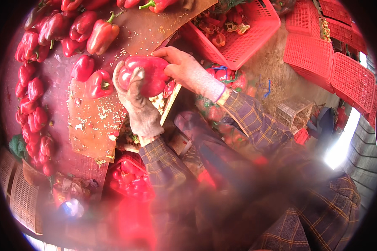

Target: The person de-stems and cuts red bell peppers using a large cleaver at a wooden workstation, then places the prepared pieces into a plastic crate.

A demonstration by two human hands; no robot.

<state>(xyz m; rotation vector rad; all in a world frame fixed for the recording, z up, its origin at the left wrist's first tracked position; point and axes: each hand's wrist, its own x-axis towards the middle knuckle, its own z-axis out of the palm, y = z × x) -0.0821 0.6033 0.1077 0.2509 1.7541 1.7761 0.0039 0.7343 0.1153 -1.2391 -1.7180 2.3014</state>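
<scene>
A large, glossy red bell pepper (149,76) lies in my gloved left hand (134,98), thumb across its front and fingers behind it. At the pepper's right end is my right hand (188,70), also gloved, with curled fingers and thumb touching it. Whether a small tool is hidden in that hand, I cannot tell. Below the pepper, a pale-edged container (170,105) holds seeds and red scraps. Left of my left hand, a red pepper (99,84) with a green stem end lies by a brown board (91,122) strewn with seeds, and another whole pepper (82,68) is just above.
Many whole peppers (37,117) line the table's far side. A red plastic crate (245,40) with cut pepper pieces stands at upper right. Another crate of peppers (130,177) sits below the table edge. Stacked red crates (309,53) and a net bag of peppers (212,105) are on the right.
</scene>
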